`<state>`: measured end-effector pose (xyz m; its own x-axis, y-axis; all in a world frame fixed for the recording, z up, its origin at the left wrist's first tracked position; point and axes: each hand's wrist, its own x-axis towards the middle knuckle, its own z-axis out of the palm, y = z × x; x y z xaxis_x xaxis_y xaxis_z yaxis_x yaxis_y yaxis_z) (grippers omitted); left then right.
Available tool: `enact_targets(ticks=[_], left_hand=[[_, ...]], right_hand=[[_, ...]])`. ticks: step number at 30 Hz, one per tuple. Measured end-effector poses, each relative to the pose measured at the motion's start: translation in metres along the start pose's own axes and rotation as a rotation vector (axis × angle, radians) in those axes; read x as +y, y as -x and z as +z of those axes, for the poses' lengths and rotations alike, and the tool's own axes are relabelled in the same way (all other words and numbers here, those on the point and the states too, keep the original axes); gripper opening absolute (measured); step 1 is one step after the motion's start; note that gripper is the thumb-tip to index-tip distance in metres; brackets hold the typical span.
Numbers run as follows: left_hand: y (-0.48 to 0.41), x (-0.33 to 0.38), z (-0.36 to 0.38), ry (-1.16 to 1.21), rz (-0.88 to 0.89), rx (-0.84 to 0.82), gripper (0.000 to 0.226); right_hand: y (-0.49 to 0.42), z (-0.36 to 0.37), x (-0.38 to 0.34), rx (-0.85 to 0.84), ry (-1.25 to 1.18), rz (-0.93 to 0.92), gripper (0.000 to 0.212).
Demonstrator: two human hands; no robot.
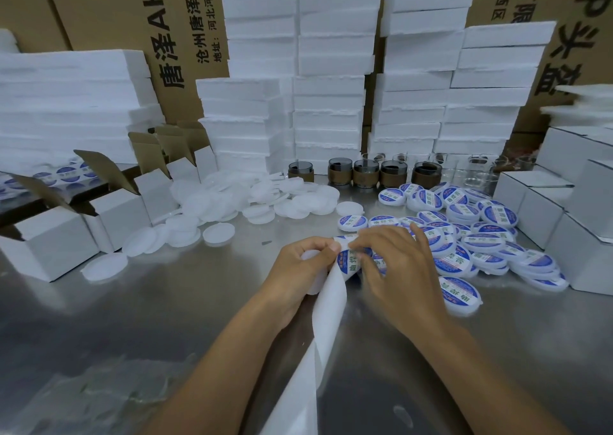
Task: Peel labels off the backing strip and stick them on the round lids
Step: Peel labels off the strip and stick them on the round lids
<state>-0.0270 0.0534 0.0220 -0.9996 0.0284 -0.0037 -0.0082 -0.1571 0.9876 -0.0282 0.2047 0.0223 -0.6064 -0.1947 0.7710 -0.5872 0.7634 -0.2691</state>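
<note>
1. A dull steel table (166,302) fills the foreground and softly reflects the light.
2. Foam slabs (328,103) are stacked high along its far edge, with a lower stack at the left.
3. Brown cartons (109,30) with black print stand behind the foam.
4. Open white boxes (116,209) sit left and closed boxes (580,235) right.
5. Glass jars (365,172) stand in a row before the foam.

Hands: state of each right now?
Left hand: grips the backing strip.
Right hand: fingers on a label; pinch cannot be told, blurred.
</note>
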Motion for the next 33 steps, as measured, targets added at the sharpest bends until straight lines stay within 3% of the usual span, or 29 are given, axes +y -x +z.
enact_targets(ticks=[6, 10, 14, 18, 22, 26, 28, 30, 33], left_hand=[[-0.001, 0.001, 0.000, -0.019, 0.007, 0.122, 0.014], [-0.002, 0.001, -0.001, -0.014, 0.016, 0.199, 0.013], [-0.003, 0.002, -0.001, -0.002, 0.020, 0.264, 0.019], [-0.004, 0.002, -0.002, 0.017, 0.028, 0.253, 0.023], [-0.006, 0.002, -0.003, 0.030, 0.044, 0.363, 0.005], [-0.011, 0.009, -0.007, 0.088, 0.179, 0.469, 0.033], [-0.013, 0.014, -0.006, 0.302, 0.159, 0.410, 0.041], [-0.011, 0.018, -0.003, 0.512, 0.095, 0.273, 0.052], [-0.011, 0.011, 0.000, 0.489, 0.020, 0.128, 0.065]], right_hand=[[-0.001, -0.002, -0.003, -0.002, -0.060, 0.027, 0.011], [-0.001, -0.003, -0.006, 0.011, -0.231, 0.124, 0.010], [-0.004, -0.007, -0.010, 0.045, -0.485, 0.354, 0.026], [-0.011, -0.013, -0.006, 0.125, -0.821, 0.682, 0.026], [-0.017, -0.017, 0.000, 0.212, -1.042, 0.917, 0.027], [-0.019, -0.020, -0.006, 0.142, -1.298, 0.967, 0.015], [-0.020, -0.021, -0.012, 0.070, -1.389, 0.936, 0.006], [-0.020, -0.021, -0.020, -0.009, -1.449, 0.901, 0.011], [-0.017, -0.018, -0.032, -0.116, -1.418, 0.851, 0.010]])
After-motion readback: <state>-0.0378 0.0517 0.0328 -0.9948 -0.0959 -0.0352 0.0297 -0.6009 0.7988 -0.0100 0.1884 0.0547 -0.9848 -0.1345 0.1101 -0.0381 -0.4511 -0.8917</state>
